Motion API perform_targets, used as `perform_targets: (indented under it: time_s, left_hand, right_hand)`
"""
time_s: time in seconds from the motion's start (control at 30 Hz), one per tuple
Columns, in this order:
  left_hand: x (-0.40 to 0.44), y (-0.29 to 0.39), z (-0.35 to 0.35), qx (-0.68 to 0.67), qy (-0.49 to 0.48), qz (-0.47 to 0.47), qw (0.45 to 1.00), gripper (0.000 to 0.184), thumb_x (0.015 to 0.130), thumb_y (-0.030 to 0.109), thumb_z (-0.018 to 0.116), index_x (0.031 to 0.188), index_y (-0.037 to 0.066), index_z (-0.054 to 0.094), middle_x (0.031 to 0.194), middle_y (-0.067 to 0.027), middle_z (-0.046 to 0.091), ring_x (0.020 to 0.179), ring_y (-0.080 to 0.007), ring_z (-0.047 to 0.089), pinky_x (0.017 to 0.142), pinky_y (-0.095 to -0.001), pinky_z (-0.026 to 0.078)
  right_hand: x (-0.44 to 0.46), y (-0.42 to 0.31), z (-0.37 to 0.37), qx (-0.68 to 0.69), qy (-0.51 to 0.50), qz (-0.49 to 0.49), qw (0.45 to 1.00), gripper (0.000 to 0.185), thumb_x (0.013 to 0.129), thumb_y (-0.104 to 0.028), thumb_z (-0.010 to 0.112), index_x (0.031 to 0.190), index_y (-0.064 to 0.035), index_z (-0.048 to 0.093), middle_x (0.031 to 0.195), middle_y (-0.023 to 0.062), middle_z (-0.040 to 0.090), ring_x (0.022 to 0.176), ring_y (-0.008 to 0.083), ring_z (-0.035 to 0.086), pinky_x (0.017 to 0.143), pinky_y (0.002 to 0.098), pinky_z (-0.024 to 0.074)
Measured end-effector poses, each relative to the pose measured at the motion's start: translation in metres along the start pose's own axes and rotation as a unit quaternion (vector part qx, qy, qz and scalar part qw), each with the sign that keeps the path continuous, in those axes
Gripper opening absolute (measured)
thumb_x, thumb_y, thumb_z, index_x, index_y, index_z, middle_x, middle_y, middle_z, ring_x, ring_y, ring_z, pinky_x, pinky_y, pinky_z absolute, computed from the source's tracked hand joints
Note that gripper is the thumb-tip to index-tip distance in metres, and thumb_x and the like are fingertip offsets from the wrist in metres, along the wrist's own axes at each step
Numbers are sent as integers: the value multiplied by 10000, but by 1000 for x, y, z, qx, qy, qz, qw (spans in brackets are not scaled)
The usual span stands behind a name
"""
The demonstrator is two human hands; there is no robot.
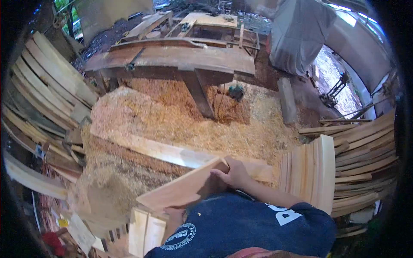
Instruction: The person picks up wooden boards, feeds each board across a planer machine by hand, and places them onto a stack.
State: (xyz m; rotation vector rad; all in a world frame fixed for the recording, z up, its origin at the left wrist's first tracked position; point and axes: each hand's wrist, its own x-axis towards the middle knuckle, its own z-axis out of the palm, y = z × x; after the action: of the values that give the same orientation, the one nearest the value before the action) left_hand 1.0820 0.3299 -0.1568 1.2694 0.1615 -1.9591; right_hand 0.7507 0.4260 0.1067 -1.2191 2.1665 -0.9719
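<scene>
Your right hand (233, 175) has the board (176, 188) grasped in its fingers at the upper-right end. The board lies before your shirt (241, 223), long axis slanting down leftward. Your left hand (174, 217) is nearer the lower-left end; its fingers' hold cannot be told.

Open room above the sawdust (159, 109), a long plank (165, 150) lying low across it, workbench (189, 56) barring the far side, stacked boards (307, 174) walling the right (more planks (53, 79) at left), held board (183, 185) between right hand (232, 173) and left hand (175, 217)
</scene>
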Motion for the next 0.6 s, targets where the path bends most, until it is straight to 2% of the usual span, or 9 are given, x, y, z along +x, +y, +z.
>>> perform_targets:
  time_s: [0.03, 0.13, 0.23, 0.3, 0.37, 0.43, 0.53, 0.6]
  left_hand:
    - [12, 12, 7, 0, 2, -3, 1000, 745, 1035, 649, 285, 1563, 135, 394, 1571, -140, 460, 1428, -408, 439, 1168, -591, 385]
    - [45, 55, 42, -2, -10, -5, 1000, 735, 1035, 652, 310, 1552, 139, 410, 1554, -138, 482, 1416, -400, 457, 1160, -590, 398]
    - [69, 104, 95, 0, -57, 5, 998, 724, 1036, 655, 334, 1540, 143, 426, 1536, -137, 503, 1404, -393, 474, 1151, -589, 411]
    - [82, 131, 135, 4, -94, 21, 995, 717, 1036, 657, 351, 1533, 146, 436, 1524, -136, 518, 1395, -388, 486, 1145, -588, 419]
    - [82, 156, 193, 22, -137, 28, 990, 657, 1027, 606, 480, 1489, 140, 470, 1461, -132, 558, 1338, -364, 531, 1085, -561, 477]
    - [55, 162, 248, 54, -187, 6, 981, 601, 1003, 531, 620, 1438, 132, 505, 1367, -122, 610, 1252, -330, 588, 1008, -524, 536]
    - [74, 151, 290, 125, -158, -6, 979, 556, 961, 451, 724, 1353, 99, 547, 1246, -102, 631, 1108, -279, 630, 906, -464, 577]
    - [92, 142, 306, 162, -195, -24, 967, 491, 959, 390, 746, 1306, 96, 561, 1188, -86, 630, 1046, -254, 631, 879, -420, 580]
  right_hand:
    - [24, -5, 11, -19, 13, -16, 1000, 594, 872, -557, 759, 1035, 0, 636, 914, 279, 693, 891, 466, 689, 775, 514, 541]
    - [87, -30, 18, -28, 30, 37, 998, 561, 883, -544, 752, 1011, -8, 648, 928, 267, 699, 905, 460, 686, 793, 516, 538]
    - [134, -36, 14, 20, 92, 48, 994, 514, 896, -514, 738, 1025, -20, 681, 945, 251, 703, 920, 458, 676, 815, 525, 530]
    - [157, -27, 4, -5, 164, 47, 985, 438, 914, -460, 718, 1026, -37, 723, 951, 244, 711, 938, 451, 671, 825, 525, 524]
    - [180, 10, -7, -242, 158, -94, 953, 394, 922, -421, 699, 1021, -42, 740, 970, 272, 712, 929, 461, 676, 806, 528, 524]
    - [196, 12, -26, -71, 226, 98, 967, 365, 944, -391, 697, 973, -30, 746, 932, 235, 741, 851, 379, 708, 766, 492, 527]
    - [217, 13, -41, 214, 306, 164, 913, 364, 965, -357, 703, 957, 5, 745, 886, 156, 748, 794, 254, 688, 740, 440, 526]
    - [232, 32, -52, 233, 315, 203, 897, 378, 972, -342, 709, 983, 34, 739, 892, 126, 738, 807, 208, 660, 744, 407, 523]
